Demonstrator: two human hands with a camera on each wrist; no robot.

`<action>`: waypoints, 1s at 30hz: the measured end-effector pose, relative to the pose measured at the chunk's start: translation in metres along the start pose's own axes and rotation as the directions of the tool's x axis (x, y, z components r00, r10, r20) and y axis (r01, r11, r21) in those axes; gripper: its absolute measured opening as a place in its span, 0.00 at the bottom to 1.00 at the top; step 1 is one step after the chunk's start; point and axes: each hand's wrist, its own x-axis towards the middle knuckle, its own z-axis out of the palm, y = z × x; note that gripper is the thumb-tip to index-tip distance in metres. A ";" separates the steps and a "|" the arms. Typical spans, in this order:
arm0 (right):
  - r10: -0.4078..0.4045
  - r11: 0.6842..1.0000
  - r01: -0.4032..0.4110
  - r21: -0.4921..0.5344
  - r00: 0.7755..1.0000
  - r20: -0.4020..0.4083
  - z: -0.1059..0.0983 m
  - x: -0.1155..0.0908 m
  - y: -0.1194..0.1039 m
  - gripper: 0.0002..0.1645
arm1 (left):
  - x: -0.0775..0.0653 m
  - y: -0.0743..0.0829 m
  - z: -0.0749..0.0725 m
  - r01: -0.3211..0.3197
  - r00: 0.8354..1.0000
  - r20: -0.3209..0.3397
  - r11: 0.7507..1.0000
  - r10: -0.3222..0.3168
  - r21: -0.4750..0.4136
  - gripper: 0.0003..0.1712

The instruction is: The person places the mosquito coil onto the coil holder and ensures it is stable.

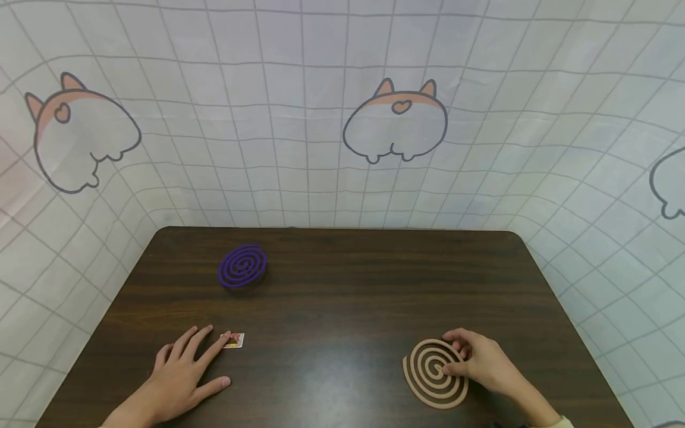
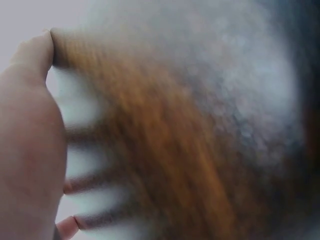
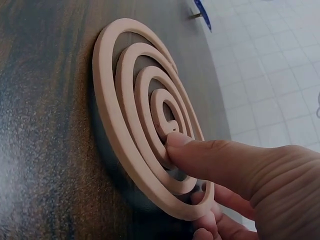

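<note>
A tan spiral mosquito coil (image 1: 424, 389) is pinched by my right hand (image 1: 484, 364). In the right wrist view the thumb presses near the centre of the coil (image 3: 116, 112) while the other fingers curl round its edge and underside. The coil leans at a tilt, with a dark shadow below it on the table. My left hand (image 1: 179, 377) lies spread on the table at the left, its index fingertip touching a small colourful card (image 1: 236, 340). Farther back is a purple mosquito coil (image 1: 243, 266), which looks tilted; what holds it up is hidden in the head view.
Everything lies on a dark wood-grain table (image 1: 332, 309). A white gridded curtain (image 1: 299, 142) with cartoon animal prints hangs behind it and along both sides. The left wrist view is mostly blurred tabletop.
</note>
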 end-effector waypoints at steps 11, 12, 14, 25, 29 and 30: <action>-0.001 0.990 -0.010 0.138 0.997 0.075 -0.002 0.001 0.002 0.35 | 0.002 0.001 -0.004 -0.006 1.000 0.002 1.000 0.006 -0.001 0.46; -0.006 0.989 -0.007 0.149 0.997 0.082 -0.003 0.000 0.002 0.35 | 0.002 0.001 -0.004 -0.006 1.000 0.003 1.000 0.006 -0.002 0.46; -0.015 0.986 -0.001 0.169 0.995 0.096 -0.003 -0.001 0.002 0.34 | 0.001 0.000 -0.003 -0.006 1.000 0.002 1.000 0.006 -0.006 0.46; -0.039 0.983 0.018 0.182 0.993 0.113 -0.005 0.000 0.002 0.26 | -0.001 -0.001 -0.001 -0.007 1.000 -0.002 1.000 0.007 -0.008 0.46; -0.065 0.967 0.029 0.252 0.989 0.135 -0.007 0.000 0.001 0.27 | -0.001 -0.002 -0.001 -0.007 1.000 -0.010 1.000 0.007 -0.011 0.45; -0.075 0.960 0.032 0.277 0.987 0.144 -0.007 0.000 0.002 0.28 | -0.001 -0.002 -0.001 -0.007 1.000 -0.009 1.000 0.007 -0.012 0.45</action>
